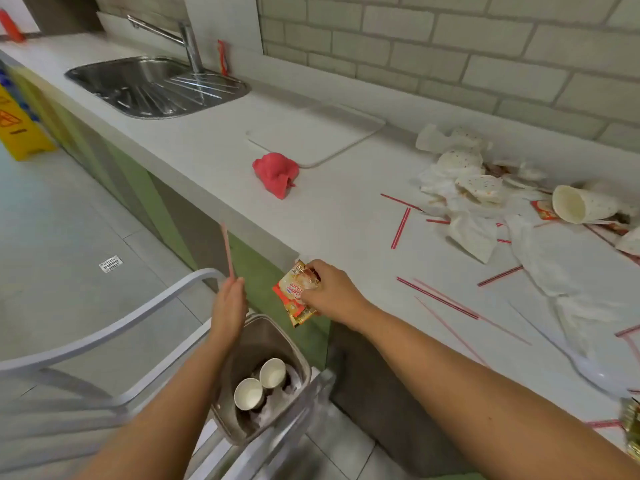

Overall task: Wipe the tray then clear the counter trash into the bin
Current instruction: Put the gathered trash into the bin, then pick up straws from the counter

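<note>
Head camera view, looking down over my two bare forearms at the front edge of a kitchen counter. Nearest me, between my arms, stands a brown bin [258, 341] with two white paper cups [273, 372] inside it, mouths up. A white chair frame [104, 327] curves round its left side.

Just above the bin, my left hand [228, 306] pinches the lower end of a pink straw [227, 249], which points upward. Beside it, my right hand [332, 292] has its fingers curled round an orange and white coffee sachet [294, 292], held just off the front edge of the white counter [329, 216].

On the counter to my right lie several loose red straws [436, 297] and a clear plastic spoon [602, 375]. Further along on the right is a heap of trash [474, 188]: crumpled white napkins, flattened spotted paper cups, and one spotted cup [575, 204] on its side, mouth facing me.

Toward the middle of the counter a crumpled red cloth [276, 173] rests at the near corner of a flat white tray [318, 133]; I cannot tell whether they touch. Beyond that, on the left, a steel sink [156, 86] with a tap [187, 36] is set into the counter. A yellow floor sign [17, 123] stands at the far left, and a pale brick wall [450, 46] runs behind.
</note>
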The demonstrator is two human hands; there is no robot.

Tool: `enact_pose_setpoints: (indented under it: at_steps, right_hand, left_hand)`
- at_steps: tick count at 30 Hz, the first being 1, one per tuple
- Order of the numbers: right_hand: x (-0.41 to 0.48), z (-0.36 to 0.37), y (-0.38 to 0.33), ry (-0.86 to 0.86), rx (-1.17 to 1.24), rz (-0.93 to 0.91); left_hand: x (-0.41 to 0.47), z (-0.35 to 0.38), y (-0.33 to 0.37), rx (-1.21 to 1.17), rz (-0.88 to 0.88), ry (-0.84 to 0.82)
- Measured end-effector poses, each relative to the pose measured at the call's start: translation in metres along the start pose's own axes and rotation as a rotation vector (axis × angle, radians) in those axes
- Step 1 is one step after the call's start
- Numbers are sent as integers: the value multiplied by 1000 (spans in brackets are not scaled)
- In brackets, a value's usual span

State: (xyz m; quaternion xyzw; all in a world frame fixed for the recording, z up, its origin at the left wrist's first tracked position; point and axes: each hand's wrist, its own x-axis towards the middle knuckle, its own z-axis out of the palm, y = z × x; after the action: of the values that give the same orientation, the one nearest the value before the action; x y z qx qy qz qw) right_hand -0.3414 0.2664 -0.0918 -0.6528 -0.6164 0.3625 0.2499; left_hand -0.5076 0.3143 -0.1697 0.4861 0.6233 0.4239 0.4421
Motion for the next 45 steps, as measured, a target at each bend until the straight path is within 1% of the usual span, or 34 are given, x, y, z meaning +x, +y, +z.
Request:
enact_pose_setpoints:
  at_steps: [2, 6, 8, 10, 12, 14, 17, 23, 27, 31, 33, 35, 41, 45]
  right_hand:
    - [3, 27, 4, -55, -34, 33]
    - [6, 64, 15, -245, -153, 105]
    - [5, 69, 16, -311, -213, 119]
    - [4, 65, 14, -328, -239, 116]
    - [2, 56, 11, -312, -261, 97]
    - [0, 43, 9, -291, -293, 82]
    - [-7, 18, 6, -235, -355, 59]
    - [-33, -44, 11, -42, -430, 82]
    - [-50, -87, 28, 45, -529, 184]
    - [-64, -118, 54, 25, -702, 361]
    - [-70, -123, 65, -29, -778, 428]
    - [-73, -123, 74, -63, -798, 446]
    - [-61, -121, 86, 16, -740, 411]
    - [-54, -122, 88, -25, -745, 415]
  left_hand:
    - [-7, -8, -22, 32, -36, -21]
    - [-25, -10, -52, -137, -160, -98]
    - [-27, -12, -68, -80, -212, -155]
    - [-28, -14, -82, 23, -267, -208]
    - [-28, -13, -90, 62, -319, -233]
    - [-27, -9, -91, 91, -322, -231]
    - [-25, 2, -76, 123, -246, -205]
    - [-25, 34, -26, 83, 25, -167]
    - [-36, 60, 21, 79, 232, -209]
    - [-55, 88, 58, 98, 381, -313]
    - [-61, 102, 70, 121, 424, -361]
    - [-64, 116, 77, 173, 458, -392]
    - [-64, 147, 90, 326, 506, -458]
    - [-56, 162, 100, 385, 481, -451]
